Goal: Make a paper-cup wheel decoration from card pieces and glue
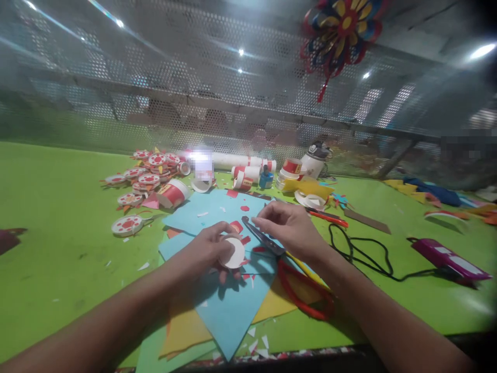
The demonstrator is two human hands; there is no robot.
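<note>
My left hand [213, 249] is closed round a small white paper disc [235, 253], its flat face turned up, above blue paper sheets [233, 316]. To its right, my right hand [288, 224] has thumb and fingertips drawn together in a pinch; whatever they hold, if anything, is too small to name. Beneath that hand lie scissors with dark blades [267, 242] and red handles [289, 284]. A few red paper scraps [244, 209] are scattered on the blue sheets between my hands.
Behind on the left, decorated paper turtles [149, 180] are piled beside a red-and-white paper cup [174, 194]. Further back stand a blue bottle [266, 178] and more cups [292, 167]. At right, a black cord [382, 241] runs to a purple power strip [450, 260].
</note>
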